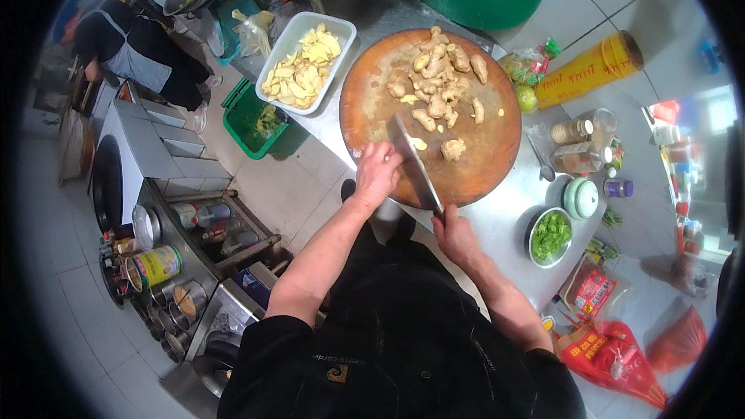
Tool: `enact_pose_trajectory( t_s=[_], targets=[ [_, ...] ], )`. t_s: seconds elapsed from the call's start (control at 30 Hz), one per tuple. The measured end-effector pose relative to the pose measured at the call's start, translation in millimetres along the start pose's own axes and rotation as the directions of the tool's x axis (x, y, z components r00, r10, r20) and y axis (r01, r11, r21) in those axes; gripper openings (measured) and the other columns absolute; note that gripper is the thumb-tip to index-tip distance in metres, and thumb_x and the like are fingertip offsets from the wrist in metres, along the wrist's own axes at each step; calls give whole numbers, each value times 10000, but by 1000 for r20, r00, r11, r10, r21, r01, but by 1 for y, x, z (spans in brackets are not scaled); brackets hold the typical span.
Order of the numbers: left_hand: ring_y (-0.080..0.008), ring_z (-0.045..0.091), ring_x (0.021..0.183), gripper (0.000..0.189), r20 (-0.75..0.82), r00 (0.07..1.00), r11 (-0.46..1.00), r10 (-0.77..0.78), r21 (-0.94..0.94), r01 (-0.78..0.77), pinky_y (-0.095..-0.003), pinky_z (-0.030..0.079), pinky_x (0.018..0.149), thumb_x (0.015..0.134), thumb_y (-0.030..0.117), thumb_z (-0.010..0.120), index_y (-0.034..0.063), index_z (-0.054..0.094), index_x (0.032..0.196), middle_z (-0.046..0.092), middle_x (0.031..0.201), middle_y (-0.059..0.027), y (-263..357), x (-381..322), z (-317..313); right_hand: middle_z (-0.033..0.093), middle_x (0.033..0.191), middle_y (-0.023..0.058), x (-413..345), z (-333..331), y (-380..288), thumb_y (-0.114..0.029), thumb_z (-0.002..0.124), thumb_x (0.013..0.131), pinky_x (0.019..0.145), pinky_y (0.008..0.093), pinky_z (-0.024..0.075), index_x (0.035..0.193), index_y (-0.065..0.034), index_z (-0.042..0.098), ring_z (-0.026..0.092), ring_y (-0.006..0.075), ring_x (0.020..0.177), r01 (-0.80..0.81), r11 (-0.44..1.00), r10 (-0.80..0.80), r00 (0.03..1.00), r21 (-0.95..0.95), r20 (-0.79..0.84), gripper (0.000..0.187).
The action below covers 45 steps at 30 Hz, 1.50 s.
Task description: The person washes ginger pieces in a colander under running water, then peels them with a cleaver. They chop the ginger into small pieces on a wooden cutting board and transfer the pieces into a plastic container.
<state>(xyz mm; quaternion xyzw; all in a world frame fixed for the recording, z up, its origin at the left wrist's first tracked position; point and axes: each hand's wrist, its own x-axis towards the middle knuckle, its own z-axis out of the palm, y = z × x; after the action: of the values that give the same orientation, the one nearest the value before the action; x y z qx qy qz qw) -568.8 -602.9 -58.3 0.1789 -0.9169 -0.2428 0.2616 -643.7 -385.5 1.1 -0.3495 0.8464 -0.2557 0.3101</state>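
Note:
My right hand (460, 237) grips the handle of a cleaver (416, 163), its blade slanting over the near part of a round wooden chopping board (372, 81). Left of the blade, my left hand (377, 173) is bunched at the board's near left edge. A small pale spot shows among its fingers; whether that is a ginger piece is unclear. Farther back on the board lies a heap of unpeeled ginger roots (436, 78). One ginger knob (453, 149) and a cut ginger piece (418, 144) lie right of the blade. Sliced ginger (302, 70) fills part of a white plastic tub (265, 78).
The steel table (500, 209) also bears a metal bowl of chopped greens (549, 237), a lidded pale-green pot (580, 198), a spoon (544, 166) and several jars (573, 131). A green bin (250, 142) stands on the floor at left. Another person (139, 58) bends over farther off.

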Motion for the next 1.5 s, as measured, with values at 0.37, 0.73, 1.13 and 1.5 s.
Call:
enact_pose_trajectory(
  t_s=[0.37,0.73,1.13,1.5],
  targets=[
    [-291,519,879,186,-29,1000,1000,-12,8,12,-390,487,724,622,28,668,100,640,791,527,915,-64,0,-4,4,616,725,293,2,0,-4,-236,591,920,626,571,463,982,4,482,601,495,705,0,1000,0,1000,-15,-10,270],
    [-303,521,876,204,-55,998,1000,4,-6,-4,-395,489,734,623,20,658,100,636,810,535,934,-64,-2,-6,5,612,708,298,2,2,-8,-232,593,918,624,564,474,954,2,469,606,496,713,-4,1000,5,998,24,-68,268],
    [-316,535,892,226,-57,998,1000,15,-14,-16,-405,488,751,632,6,658,96,627,837,540,931,-84,-5,-11,4,621,742,304,0,19,2,-222,585,918,652,569,477,979,16,466,600,512,736,-63,997,60,997,51,53,273],
    [-342,559,943,285,46,988,985,-146,-83,149,-416,493,784,701,3,656,68,621,976,546,994,-128,-6,-34,-18,628,751,275,7,-8,13,-247,600,912,641,547,478,975,-1,478,608,475,737,-21,999,21,1000,-45,0,282]
  ],
)
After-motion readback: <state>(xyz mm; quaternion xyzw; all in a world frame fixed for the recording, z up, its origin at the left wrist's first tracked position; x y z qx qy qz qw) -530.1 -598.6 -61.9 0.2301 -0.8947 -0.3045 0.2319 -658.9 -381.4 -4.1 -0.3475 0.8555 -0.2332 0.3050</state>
